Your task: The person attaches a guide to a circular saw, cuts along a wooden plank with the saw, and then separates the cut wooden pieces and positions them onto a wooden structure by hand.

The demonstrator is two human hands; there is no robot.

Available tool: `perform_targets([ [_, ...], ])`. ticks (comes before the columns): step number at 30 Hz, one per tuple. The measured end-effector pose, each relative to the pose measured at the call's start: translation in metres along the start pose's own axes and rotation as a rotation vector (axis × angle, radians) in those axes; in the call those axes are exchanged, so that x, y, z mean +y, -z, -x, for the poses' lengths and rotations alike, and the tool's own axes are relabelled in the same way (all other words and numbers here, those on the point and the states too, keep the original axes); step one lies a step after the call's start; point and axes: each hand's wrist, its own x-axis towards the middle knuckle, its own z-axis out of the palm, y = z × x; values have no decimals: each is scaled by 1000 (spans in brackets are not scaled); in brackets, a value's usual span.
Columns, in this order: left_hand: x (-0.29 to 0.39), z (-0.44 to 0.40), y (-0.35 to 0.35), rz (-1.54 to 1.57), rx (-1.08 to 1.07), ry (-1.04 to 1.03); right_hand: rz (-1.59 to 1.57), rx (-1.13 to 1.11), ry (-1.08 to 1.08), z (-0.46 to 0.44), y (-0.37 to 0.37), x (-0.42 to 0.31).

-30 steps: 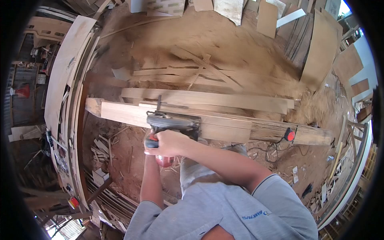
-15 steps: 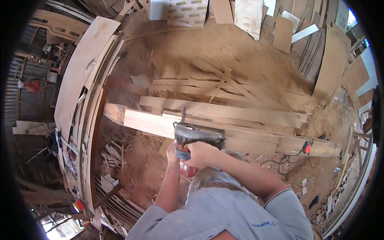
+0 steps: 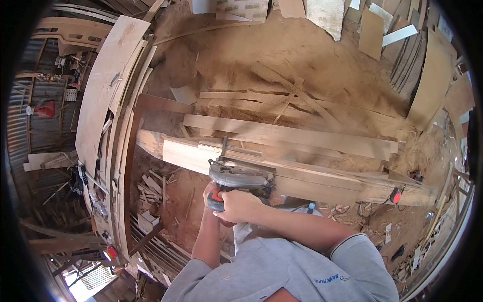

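Note:
A dark grey circular saw (image 3: 240,177) with a red and black handle sits on a long pale plank (image 3: 183,157). My right hand (image 3: 240,205) is closed round the saw's rear handle. Beside it, my left hand (image 3: 210,195) is wrapped against the same handle, its fingers partly hidden by the saw and the right hand. The plank lies along a thick, rough timber beam (image 3: 151,141). A thin wooden strip (image 3: 236,150) runs along the plank beyond the saw. The blade is hidden from above.
A loose board (image 3: 292,135) lies past the beam, before sawdust-covered ground (image 3: 282,50) with scattered slats. Stacked boards (image 3: 108,95) stand at the left. A red and black round object (image 3: 396,196) sits near the beam's right end. Offcuts (image 3: 151,189) litter the floor.
The saw and both hands have moved left along the plank, towards its left end. The whole view has also shifted slightly.

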Motion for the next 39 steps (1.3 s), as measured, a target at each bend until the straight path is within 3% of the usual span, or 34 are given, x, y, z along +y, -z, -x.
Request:
perform_targets([
  [11,40,-21,56,-85,72,-101,-9,-61,-48,-50,1,-41],
  [16,77,-18,46,-7,23,-22,9,-74,-56,-79,-6,-60],
  [25,122,-28,63,-103,117,-103,1,-73,-68,-126,-18,-90],
  [39,195,-52,117,-6,-20,-49,5,-62,-52,-197,-34,-137],
])
